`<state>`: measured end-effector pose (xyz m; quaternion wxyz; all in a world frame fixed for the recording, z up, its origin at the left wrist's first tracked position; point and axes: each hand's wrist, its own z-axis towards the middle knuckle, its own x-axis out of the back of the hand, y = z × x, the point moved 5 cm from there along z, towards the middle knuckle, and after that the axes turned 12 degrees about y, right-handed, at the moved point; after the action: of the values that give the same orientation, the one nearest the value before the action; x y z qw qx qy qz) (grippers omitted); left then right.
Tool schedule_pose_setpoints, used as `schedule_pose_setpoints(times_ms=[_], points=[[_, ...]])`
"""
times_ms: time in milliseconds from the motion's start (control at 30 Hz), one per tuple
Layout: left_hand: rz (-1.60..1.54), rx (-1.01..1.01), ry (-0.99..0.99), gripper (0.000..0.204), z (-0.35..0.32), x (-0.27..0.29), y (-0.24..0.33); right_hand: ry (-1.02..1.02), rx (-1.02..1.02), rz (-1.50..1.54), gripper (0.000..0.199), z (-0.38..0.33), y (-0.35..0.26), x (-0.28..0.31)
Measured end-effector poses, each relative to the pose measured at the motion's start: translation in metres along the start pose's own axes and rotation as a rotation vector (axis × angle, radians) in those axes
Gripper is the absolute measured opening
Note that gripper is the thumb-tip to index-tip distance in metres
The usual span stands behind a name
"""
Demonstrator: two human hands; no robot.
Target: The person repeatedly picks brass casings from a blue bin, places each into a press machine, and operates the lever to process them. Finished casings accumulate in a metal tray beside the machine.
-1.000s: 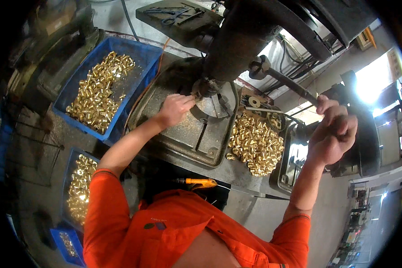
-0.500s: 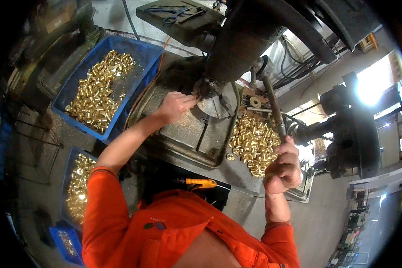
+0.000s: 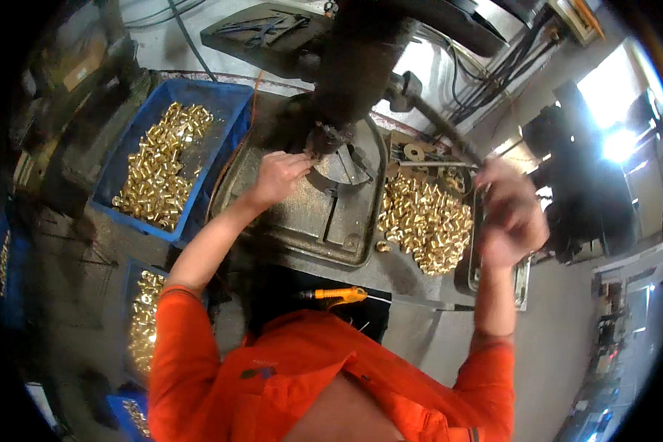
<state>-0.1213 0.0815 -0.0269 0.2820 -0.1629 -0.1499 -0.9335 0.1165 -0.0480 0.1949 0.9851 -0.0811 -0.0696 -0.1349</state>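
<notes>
My left hand [image 3: 281, 177] reaches to the work spot under the spindle [image 3: 330, 136] of a dark drill press. Its fingertips are pinched together at the round metal fixture [image 3: 342, 171]; whatever they hold is hidden. Out to the right, my right hand [image 3: 512, 214] is smeared by motion, its fingers curled at the end of the press's long feed lever [image 3: 443, 127]. Metal chips lie scattered over the machine table [image 3: 291, 227]. Just right of that table is a heap of small brass fittings [image 3: 426, 225], with one loose brass fitting [image 3: 383, 247] beside it.
A blue bin [image 3: 232, 99] holding brass fittings stands to the left. Lower left are a second bin [image 3: 129, 283] of fittings and a small blue bin [image 3: 118, 405]. A yellow-handled air gun [image 3: 342, 295] lies by my waist. Tools rest on a metal shelf [image 3: 298, 55] behind.
The feed lever has swung up and outward, and my right hand has moved up and to the right with it. My left hand stays at the fixture. The whole view has shifted slightly.
</notes>
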Motion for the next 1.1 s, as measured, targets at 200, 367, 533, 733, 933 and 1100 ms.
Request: schedule_pose_setpoints(times_ms=[200,367,533,733,933,1100], points=[[-0.012,-0.069,-0.007,0.013,-0.007,0.016,0.02,0.11,-0.24,0.029,0.016,0.067,0.038,0.014],[-0.039,-0.181,-0.143,0.018,0.012,0.002,0.073,0.092,-0.279,0.228,0.02,0.067,0.05,0.022],[-0.224,-0.323,-0.36,0.017,0.022,-0.065,0.131,0.216,-0.273,0.41,0.015,0.071,0.053,0.014],[-0.274,-0.35,-0.608,0.008,-0.006,-0.168,0.147,0.166,-0.329,0.346,0.017,0.068,0.052,0.012],[-0.234,-0.4,-0.647,0.008,-0.029,-0.202,0.145,0.087,-0.238,-0.01,0.018,0.058,0.039,0.017],[-0.17,-0.343,-0.916,0.012,-0.004,-0.161,0.155,0.101,-0.223,0.182,0.021,0.057,0.037,0.016]])
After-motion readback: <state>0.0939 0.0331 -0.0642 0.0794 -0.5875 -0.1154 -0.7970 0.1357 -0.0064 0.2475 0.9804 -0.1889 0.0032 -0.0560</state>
